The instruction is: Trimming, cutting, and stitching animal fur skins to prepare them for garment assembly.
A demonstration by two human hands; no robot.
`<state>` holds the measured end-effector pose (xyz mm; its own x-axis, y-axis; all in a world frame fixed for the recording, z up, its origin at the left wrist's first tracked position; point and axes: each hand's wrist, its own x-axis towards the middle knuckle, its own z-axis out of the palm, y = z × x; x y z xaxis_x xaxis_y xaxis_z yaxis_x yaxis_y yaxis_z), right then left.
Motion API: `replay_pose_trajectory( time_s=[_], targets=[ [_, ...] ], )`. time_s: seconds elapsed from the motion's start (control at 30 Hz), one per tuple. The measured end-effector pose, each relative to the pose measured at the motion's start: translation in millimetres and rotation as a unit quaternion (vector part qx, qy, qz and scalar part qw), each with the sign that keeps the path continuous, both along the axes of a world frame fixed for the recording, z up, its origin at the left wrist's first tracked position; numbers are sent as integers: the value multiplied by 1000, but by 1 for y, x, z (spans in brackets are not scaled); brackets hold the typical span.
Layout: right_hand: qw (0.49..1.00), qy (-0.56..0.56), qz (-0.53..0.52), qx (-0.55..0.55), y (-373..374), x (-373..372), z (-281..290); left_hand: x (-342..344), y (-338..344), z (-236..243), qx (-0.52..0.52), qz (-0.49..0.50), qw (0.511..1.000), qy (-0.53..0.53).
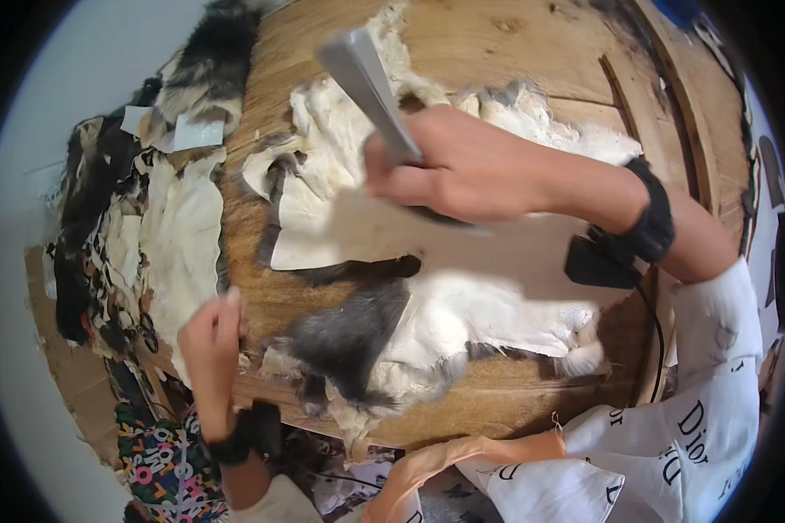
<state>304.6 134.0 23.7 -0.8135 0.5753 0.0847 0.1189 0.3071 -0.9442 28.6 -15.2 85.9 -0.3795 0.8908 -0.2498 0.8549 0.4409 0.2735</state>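
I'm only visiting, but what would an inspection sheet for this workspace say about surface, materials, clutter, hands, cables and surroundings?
Surface: wooden table, grain showing around the hide.
Job's things: hide, mostly pale side up, with a dark fur patch; grey metal tool, blurred.
Clutter: pale and dark hide pieces at left.
Hands: right hand grips the tool above the hide; left hand is beside the pieces at left, its grip unclear.
Cables: black cable near the right wrist.
Surroundings: cardboard and patterned fabric, lower left.
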Motion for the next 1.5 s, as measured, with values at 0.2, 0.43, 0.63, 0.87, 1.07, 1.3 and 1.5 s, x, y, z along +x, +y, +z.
replay_pose_trajectory(
  time_s=[0.2,0.43,0.63,0.87,1.07,1.3,1.5],
  targets=[
    [948,-255,-112,154,-31,45,-3,-16,50,-97,209,-56,975,54],
    [893,-174,-237,340,-68,58,-37,13,72,-102,142,-108,982,58],
    [877,-205,-239,363,-72,66,-51,8,76,-111,161,-203,958,122],
    [871,-225,-236,369,-67,69,-49,-14,82,-121,264,-263,921,113],
    [881,-218,-231,350,-68,70,-51,-8,85,-121,268,-240,927,104],
    [883,-213,-206,364,-73,73,-17,-15,72,-83,253,-202,945,-52],
    [907,-194,-264,265,-76,58,7,45,52,-52,250,-397,868,-162]
  ],
)
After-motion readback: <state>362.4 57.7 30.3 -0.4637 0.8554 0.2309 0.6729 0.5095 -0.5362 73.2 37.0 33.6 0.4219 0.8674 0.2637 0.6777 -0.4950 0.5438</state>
